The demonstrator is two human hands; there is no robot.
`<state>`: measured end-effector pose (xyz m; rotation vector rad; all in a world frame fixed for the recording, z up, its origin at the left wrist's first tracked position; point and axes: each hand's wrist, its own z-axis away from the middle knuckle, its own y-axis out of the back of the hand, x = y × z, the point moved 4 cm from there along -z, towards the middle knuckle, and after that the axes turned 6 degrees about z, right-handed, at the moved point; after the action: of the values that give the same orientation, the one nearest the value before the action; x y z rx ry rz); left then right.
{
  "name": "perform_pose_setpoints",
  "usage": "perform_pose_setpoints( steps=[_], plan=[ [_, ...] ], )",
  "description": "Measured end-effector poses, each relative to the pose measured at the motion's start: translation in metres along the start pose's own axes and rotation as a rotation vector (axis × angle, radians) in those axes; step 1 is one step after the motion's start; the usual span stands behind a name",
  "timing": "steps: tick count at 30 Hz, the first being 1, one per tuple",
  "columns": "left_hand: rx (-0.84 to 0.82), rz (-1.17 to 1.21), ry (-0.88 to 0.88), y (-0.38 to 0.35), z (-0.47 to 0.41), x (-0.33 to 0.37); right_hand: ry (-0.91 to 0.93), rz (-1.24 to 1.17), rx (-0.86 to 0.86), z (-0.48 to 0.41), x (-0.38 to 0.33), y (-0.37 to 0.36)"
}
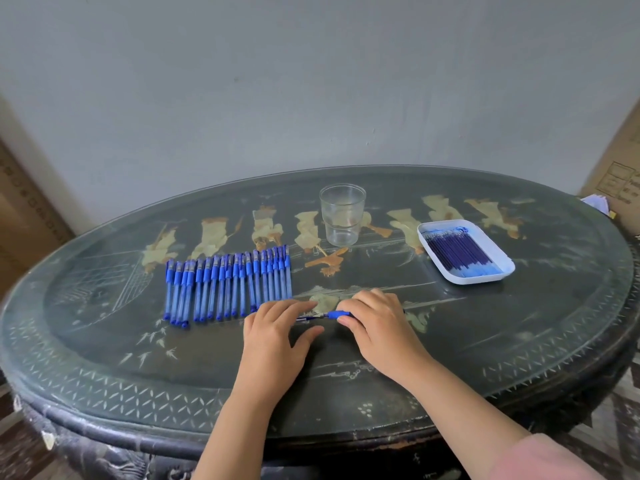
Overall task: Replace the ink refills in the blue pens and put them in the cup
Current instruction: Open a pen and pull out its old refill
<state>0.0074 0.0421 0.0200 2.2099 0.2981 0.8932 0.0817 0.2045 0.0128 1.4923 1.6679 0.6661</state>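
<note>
Evidently unscrewing a pen: left hand (277, 329) and right hand (379, 323), fingers curled, grip opposite ends of one blue pen (337, 314) just above the tabletop (519, 327). Beyond the pen row (228, 285), the clear cup (342, 216) stands empty; next, fetch a refill from the white tray (506, 271).

One head-worn wide-angle view looks forward and down from the near edge of the counter (104, 368), close above the hands, with the wall (311, 81) far behind.
</note>
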Motion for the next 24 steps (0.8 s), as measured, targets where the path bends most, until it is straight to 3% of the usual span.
perform_pose_setpoints(
  steps=[7,14,24],
  plan=[
    [0.08,-0.05,-0.114,-0.0024,-0.0002,0.004,0.051,-0.087,-0.001,0.0003,-0.0041,0.0008],
    [-0.018,0.056,0.04,0.0001,0.0026,0.0052,0.068,-0.065,0.023,-0.0005,-0.0051,0.0004],
    [-0.041,0.048,0.003,-0.0026,0.0013,0.0056,0.074,-0.048,-0.006,0.0008,-0.006,-0.0005]
  ],
)
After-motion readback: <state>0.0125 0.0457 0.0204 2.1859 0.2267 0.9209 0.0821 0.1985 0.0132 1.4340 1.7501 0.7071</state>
